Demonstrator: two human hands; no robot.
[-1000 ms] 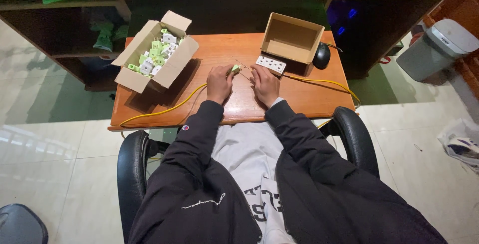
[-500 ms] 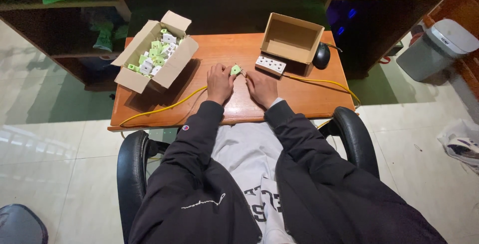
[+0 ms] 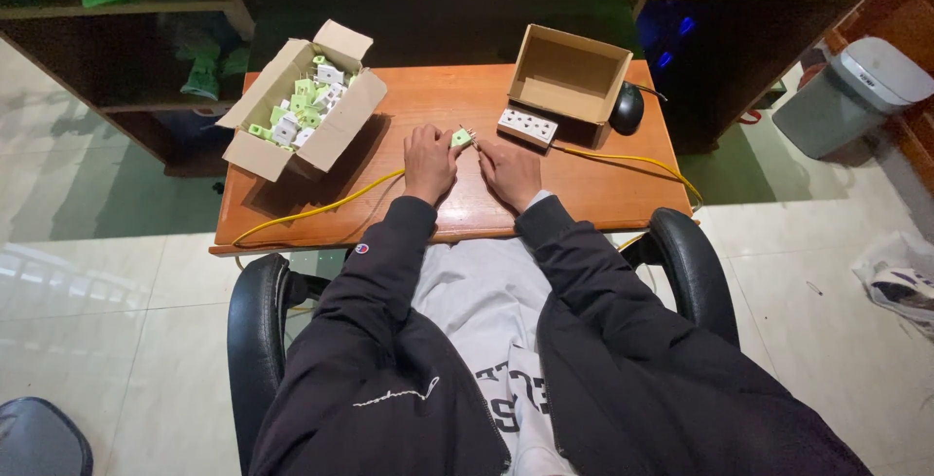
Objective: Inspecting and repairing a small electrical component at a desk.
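At the centre of the frame, the left hand (image 3: 429, 163) pinches a small plug (image 3: 461, 137) between its fingertips, just above the desk (image 3: 584, 184). The plug is pale green and white, blocky, with short metal prongs that seem to point right, though it is too small to be sure. The right hand (image 3: 510, 172) rests flat just beside it, fingers loosely together. A white socket strip (image 3: 527, 127) on a yellow cable (image 3: 321, 208) lies near, right of the plug. An open box (image 3: 302, 106) of similar plugs sits upper left.
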